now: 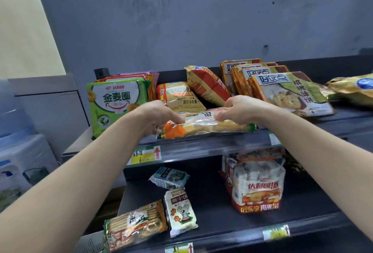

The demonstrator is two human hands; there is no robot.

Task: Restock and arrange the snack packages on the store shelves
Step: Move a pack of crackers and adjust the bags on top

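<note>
At three o'clock the frame edge cuts off a yellow bag; at nine o'clock, a water dispenser. Print on the price label is blurred.

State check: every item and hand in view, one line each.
Long biscuit pack: lying lengthwise at upper shelf front, held.
Left hand: grips the pack's left end.
Right hand: grips the pack further right.
Green ring-snack pack: upright, left end.
Cookie packs: leaning back, overlapping.
Koala packs: lying flat, lower shelf.
Orange multipack: upright, lower shelf.
</note>
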